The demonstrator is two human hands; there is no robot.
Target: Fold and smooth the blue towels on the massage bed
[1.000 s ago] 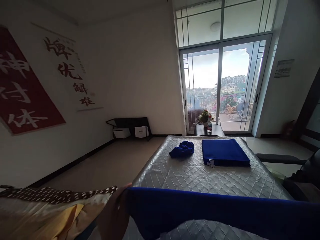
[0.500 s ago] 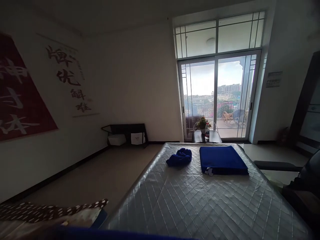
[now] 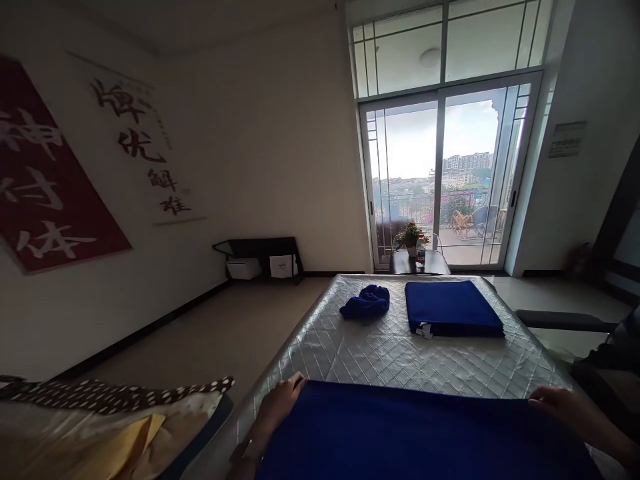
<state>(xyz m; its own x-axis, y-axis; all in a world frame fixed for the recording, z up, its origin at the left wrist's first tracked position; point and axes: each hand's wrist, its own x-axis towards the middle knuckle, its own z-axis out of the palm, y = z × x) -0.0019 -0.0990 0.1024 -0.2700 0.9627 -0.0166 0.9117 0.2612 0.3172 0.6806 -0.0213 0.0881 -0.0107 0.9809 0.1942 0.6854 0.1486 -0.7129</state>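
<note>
A wide blue cloth (image 3: 410,430) spreads across the near end of the silver quilted table cover (image 3: 370,357). My left hand (image 3: 285,400) pinches its far left corner. At the far right corner, my right hand (image 3: 553,400) grips the same cloth, its fingers closed over the edge. The cloth's near part runs out of view at the bottom. Farther back on the cover lie a crumpled blue cloth (image 3: 366,303) and, right of it, a neat stack of folded blue cloths (image 3: 453,307) with white tags at its front edge.
Bedding with a brown dotted edge (image 3: 115,397) lies at the lower left. Beyond the table, a small black table (image 3: 410,265) holds a potted plant (image 3: 411,237) and a bottle (image 3: 421,253). A dark padded bench (image 3: 560,321) stands at the right.
Both hands have come into view, holding the blue cloth, which has risen from the bottom edge and now spans the near end of the cover. The camera has tilted slightly down.
</note>
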